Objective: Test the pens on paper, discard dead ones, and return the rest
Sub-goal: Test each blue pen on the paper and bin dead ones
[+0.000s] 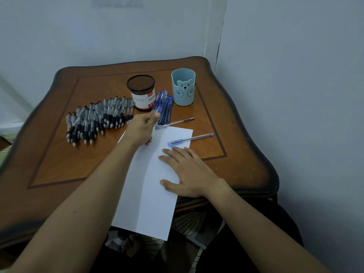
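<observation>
A white sheet of paper [151, 194] lies on the wooden table [59, 164] and hangs over its near edge. My right hand [189, 172] rests flat on the sheet with fingers spread. My left hand [142, 129] reaches past the paper's top edge and pinches a blue pen [158, 109] at the near end of a bundle of blue pens [165, 107]. A capped blue pen [190, 138] lies across the paper's top right corner. Another pen [175, 123] lies just beyond the paper.
A large pile of clear pens with black grips [98, 119] covers the table's left part. A black mesh cup [140, 91] and a light blue bear cup [183, 86] stand at the back. Walls close in behind and to the right.
</observation>
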`<action>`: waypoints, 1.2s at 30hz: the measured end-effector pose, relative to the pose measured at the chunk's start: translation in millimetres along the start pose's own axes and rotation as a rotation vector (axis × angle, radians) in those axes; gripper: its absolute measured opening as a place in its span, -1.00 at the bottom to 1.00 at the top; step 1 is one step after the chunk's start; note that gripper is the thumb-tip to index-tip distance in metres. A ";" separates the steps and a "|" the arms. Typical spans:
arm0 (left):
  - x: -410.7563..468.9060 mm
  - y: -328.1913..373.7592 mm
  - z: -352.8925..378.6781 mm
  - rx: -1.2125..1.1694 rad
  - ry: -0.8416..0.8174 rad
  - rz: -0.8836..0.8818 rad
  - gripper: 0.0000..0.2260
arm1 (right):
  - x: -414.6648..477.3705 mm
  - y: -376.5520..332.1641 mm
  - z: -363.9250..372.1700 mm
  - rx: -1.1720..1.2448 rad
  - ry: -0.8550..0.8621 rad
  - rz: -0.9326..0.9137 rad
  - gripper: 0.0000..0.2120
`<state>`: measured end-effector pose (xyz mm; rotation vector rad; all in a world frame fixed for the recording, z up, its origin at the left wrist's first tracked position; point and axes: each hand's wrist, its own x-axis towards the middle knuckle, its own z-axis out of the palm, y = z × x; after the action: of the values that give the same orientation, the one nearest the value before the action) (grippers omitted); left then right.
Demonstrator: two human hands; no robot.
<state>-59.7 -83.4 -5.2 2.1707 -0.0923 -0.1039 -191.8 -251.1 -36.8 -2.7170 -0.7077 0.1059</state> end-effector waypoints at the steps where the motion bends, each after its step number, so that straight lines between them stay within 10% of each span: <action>1: 6.0 1.2 2.5 0.039 0.012 -0.016 -0.57 | 0.0 0.2 -0.1 0.006 0.005 -0.001 -0.33; 10: 32.5 3.8 14.1 0.204 0.250 0.063 -0.74 | 1.3 1.1 0.7 0.019 0.017 0.000 -0.33; 19: 35.2 9.2 18.1 0.284 0.226 0.118 -0.55 | -0.1 0.3 2.3 0.016 0.025 0.003 -0.33; 26: 14.7 -3.2 19.8 0.447 0.223 0.308 -0.87 | -1.1 -0.8 2.6 0.018 0.045 0.008 -0.34; 36: -9.1 -24.9 15.7 0.589 0.206 0.247 -0.80 | -2.2 -2.2 0.6 0.033 0.044 0.016 -0.34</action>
<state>-69.9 -81.2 -34.3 2.7184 -0.3023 0.3274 -194.9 -250.2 -36.6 -2.6855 -0.6657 0.0616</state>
